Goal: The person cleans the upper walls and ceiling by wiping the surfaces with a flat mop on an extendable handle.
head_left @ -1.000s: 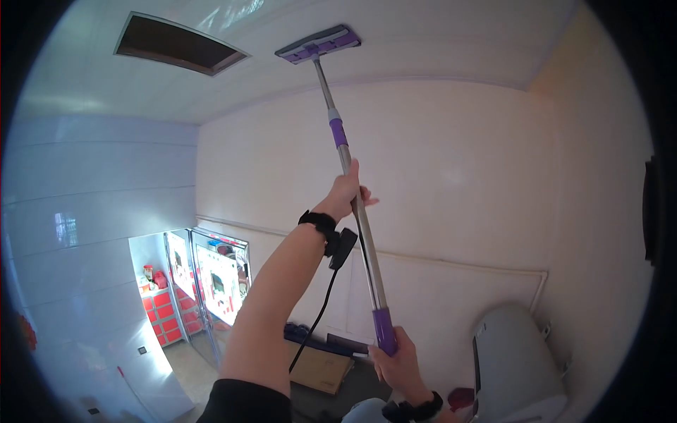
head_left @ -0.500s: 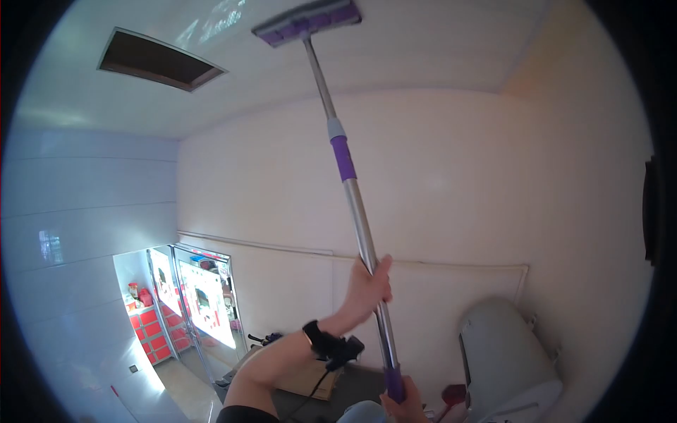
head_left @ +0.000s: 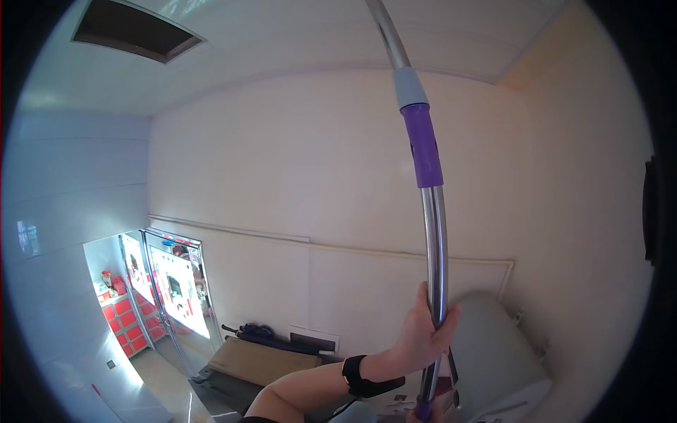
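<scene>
A flat mop [head_left: 421, 141] with a silver telescopic pole and a purple sleeve rises almost upright towards the ceiling; its head lies beyond the top edge of the head view. Around the lower silver section, my left hand [head_left: 417, 337] is closed, with a black band [head_left: 358, 379] on its wrist. My right hand [head_left: 436, 414] grips the purple handle at the pole's bottom end, mostly cut off by the lower edge.
Close to the pole on the right is a grey-white air conditioner [head_left: 504, 359]. A brown cardboard piece [head_left: 261, 363] lies low by the wall. A glass door [head_left: 180, 289] stands at left, and a dark ceiling opening [head_left: 134, 29] is above. A pipe [head_left: 367, 249] crosses the wall.
The mop has shifted right and closer, and its purple head has passed out of view at the top. Both hands have moved right and down in view, still gripping the pole.
</scene>
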Available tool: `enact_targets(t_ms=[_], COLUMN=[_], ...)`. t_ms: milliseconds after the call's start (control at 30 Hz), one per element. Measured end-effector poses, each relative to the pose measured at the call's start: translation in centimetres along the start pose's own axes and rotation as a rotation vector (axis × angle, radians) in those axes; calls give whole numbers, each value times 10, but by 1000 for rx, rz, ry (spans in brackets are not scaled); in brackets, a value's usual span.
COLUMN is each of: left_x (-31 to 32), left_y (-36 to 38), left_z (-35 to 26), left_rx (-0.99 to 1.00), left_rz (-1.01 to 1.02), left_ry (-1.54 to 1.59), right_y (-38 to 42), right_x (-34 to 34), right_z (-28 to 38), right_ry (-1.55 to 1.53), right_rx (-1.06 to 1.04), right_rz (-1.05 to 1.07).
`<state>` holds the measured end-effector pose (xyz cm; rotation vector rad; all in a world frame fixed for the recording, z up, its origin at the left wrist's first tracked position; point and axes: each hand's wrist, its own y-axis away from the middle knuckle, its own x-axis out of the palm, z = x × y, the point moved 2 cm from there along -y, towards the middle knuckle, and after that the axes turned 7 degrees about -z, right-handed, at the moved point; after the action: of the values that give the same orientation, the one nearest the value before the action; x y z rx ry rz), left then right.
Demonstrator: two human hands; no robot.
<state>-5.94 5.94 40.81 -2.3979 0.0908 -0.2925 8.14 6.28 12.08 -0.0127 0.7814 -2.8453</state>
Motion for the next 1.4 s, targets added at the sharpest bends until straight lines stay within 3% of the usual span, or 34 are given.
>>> enact_targets(t_ms=[67, 233, 333, 367, 567, 733, 767, 900, 1000, 1133, 1300, 1400], left_x=[-3, -20, -31, -34, -53, -54, -55, -50, -38, -8, 28, 44], left_y=[-8, -64, -122, -143, -219, -221, -215, -190, -137, -42, 41, 63], left_z=[8, 14, 21, 23, 34, 22, 23, 26, 24, 24, 38, 44], left_rx=[-26, -9, -32, -28, -65, -124, -162, -126, -62, -38, -39, -7], left_rz=[-22, -55, -41, -55, -120, -97, -2, 50, 67, 174, 289, 388], left_ry=[-25, -127, -146, -146, -156, -112, -132, -154, -223, -263, -308, -262], right_y=[-3, -31, -71, -86, -150, -188, -194, -184, -132, -49, 35, 53], right_x=[2, 20, 38, 41, 48, 50, 49, 46, 47, 30, -1, -12], right_z=[3, 19, 109, 121, 152, 184, 184, 191, 179, 145, 32, 50], right_ry=[-15, -28, 33, -83, -230, -220, -247, -249, -209, -130, -177, -233], right_rx=[-21, 165, 77, 116, 152, 73, 83, 104, 97, 64, 15, -46], right_rz=[60, -102, -114, -64, 18, 20, 33, 17, -5, -45, -238, -138])
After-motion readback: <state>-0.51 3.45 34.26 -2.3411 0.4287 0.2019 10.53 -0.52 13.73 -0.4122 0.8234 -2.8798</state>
